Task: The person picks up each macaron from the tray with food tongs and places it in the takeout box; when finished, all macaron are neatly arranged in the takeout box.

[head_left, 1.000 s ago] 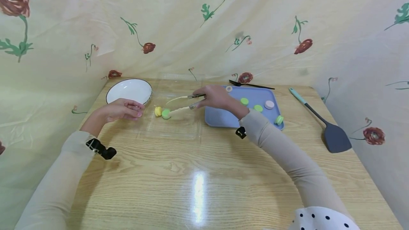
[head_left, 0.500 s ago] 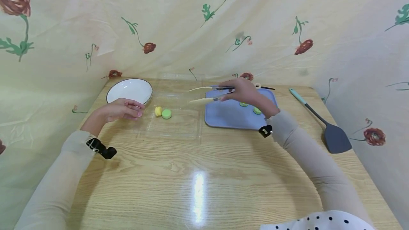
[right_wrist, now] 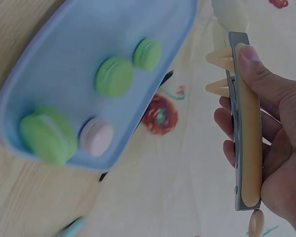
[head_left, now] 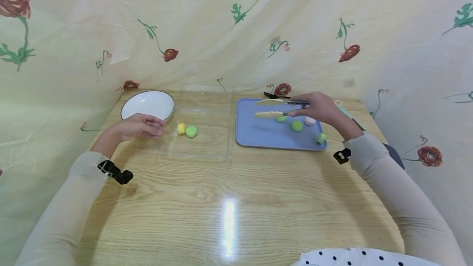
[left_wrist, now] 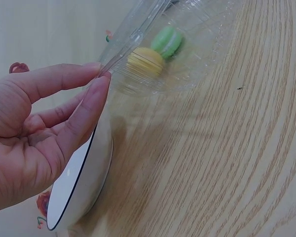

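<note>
My left hand [left_wrist: 44, 123] pinches the edge of a clear plastic box [left_wrist: 207, 54] between thumb and forefinger. Inside the box sit a yellow macaron [head_left: 181, 128] and a green macaron [head_left: 191, 131], side by side. Over a blue tray [head_left: 258, 138] my right hand [head_left: 318, 108] grips tongs [right_wrist: 249, 128] with cream-coloured tips. The tong tips stand apart with nothing between them. On the tray lie several green macarons, one of them [right_wrist: 114, 77] near the middle, and a pale pink macaron [right_wrist: 96, 137]. One green macaron [head_left: 321, 138] stands on its side at the tray's right corner.
A white bowl [head_left: 148, 104] with a dark rim stands behind my left hand. Behind the tray lies a black fork [head_left: 271, 95]. At the right, a spatula [head_left: 394, 156] is partly hidden by my right arm. A patterned cloth hangs behind the table [head_left: 184, 200].
My right hand has moved right with the tongs, from the plastic box to above the tray. The green macaron stays in the box beside the yellow one. My left hand keeps its place.
</note>
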A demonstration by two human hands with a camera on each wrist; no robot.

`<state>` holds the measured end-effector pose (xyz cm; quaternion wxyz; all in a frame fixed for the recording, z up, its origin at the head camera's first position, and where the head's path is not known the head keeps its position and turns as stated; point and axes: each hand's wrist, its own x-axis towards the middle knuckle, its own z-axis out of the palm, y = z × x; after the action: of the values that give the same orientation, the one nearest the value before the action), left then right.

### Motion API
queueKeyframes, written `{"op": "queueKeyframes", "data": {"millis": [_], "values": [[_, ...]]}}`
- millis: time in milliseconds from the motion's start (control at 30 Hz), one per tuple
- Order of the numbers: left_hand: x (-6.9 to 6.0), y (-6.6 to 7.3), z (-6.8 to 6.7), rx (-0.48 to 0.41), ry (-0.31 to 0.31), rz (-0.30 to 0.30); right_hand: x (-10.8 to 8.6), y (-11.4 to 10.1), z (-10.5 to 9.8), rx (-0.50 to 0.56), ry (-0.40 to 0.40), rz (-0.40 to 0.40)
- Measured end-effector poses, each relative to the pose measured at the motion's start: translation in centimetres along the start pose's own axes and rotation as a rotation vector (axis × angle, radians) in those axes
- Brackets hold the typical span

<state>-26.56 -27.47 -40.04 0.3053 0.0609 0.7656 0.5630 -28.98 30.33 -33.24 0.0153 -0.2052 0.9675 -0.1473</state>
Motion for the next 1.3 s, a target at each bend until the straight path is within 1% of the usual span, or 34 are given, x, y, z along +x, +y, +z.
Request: {"op": "queueKeyframes", "data": {"millis": [133,333,533,667,900,1133,1300], "values": [[-0.1,0.0,0.0,-0.002,0.000,0.003,-1.0,1.5,-0.3,-0.027,-0.009,0.031],[-0.2,0.1,0.0,-0.002,0.004,0.001,-2.0,3.5,-0.5,-0.016,-0.011,0.049],[-0.4,0.2,0.1,-0.001,0.004,-0.002,-2.3,5.2,-0.3,-0.029,-0.005,0.050],[-0.3,0.2,0.0,-0.001,0.003,-0.005,-2.3,6.0,-0.4,-0.034,-0.005,0.058],[-0.3,0.3,-0.1,0.005,0.002,-0.006,-2.1,6.3,-0.8,-0.010,-0.042,0.065],[-0.3,0.3,0.1,0.003,-0.009,0.010,-1.5,6.3,-1.0,-0.028,-0.090,0.065],[-0.2,0.4,0.2,-0.003,-0.002,0.002,-1.2,6.2,-1.1,-0.034,-0.100,0.063]]}}
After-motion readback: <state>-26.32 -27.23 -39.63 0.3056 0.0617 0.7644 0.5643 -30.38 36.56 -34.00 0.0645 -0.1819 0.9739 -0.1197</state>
